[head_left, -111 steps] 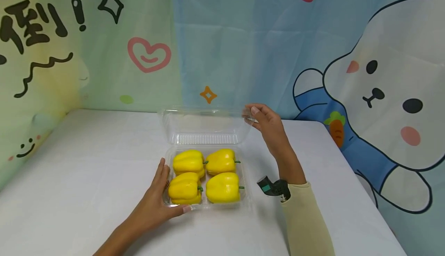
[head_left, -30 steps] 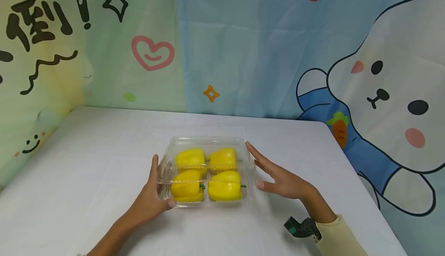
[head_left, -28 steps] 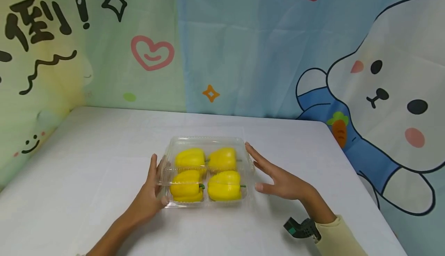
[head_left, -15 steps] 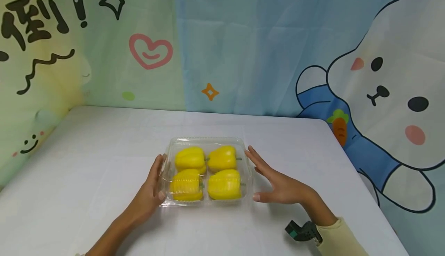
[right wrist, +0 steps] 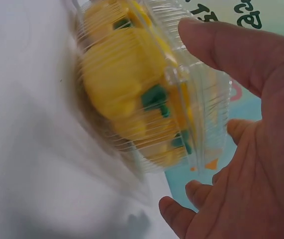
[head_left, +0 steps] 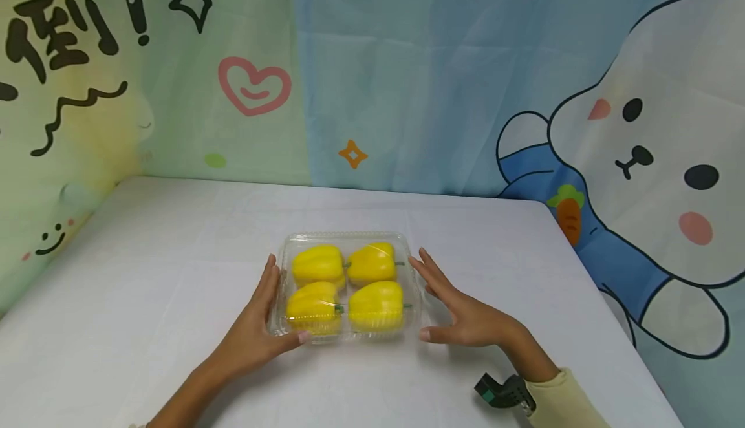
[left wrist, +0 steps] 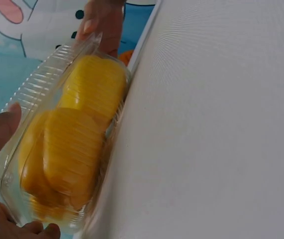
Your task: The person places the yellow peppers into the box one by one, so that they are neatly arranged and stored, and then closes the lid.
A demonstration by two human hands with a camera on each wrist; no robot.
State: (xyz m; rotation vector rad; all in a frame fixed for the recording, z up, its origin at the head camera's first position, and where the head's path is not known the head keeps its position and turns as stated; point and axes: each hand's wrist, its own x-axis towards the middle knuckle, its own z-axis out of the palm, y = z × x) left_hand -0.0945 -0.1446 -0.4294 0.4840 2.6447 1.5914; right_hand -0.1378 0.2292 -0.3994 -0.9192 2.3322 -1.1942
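Observation:
A clear plastic clamshell container (head_left: 348,236) sits on the white table, its transparent lid lying over several yellow bell peppers (head_left: 375,305) with green stems. My left hand (head_left: 256,324) grips its front left corner, fingers along the left side and thumb at the front edge. In the left wrist view that thumb (left wrist: 3,128) lies against the ribbed lid, with fingertips around the container's near end. On the right side my right hand (head_left: 468,315) is spread, fingertips close by the container's wall. The right wrist view shows its palm (right wrist: 261,174) facing the lid's edge, thumb and fingers apart.
The white table (head_left: 145,273) extends around the container on all sides. Behind it hangs a printed cloth backdrop (head_left: 401,92) with hearts and a cartoon rabbit. A black camera mount (head_left: 505,391) is strapped to the right wrist, by a beige sleeve (head_left: 564,402).
The lid has swung from standing upright at the back down over the peppers. My right hand has let go of it and moved to the right side. The left thumb has returned to the front edge.

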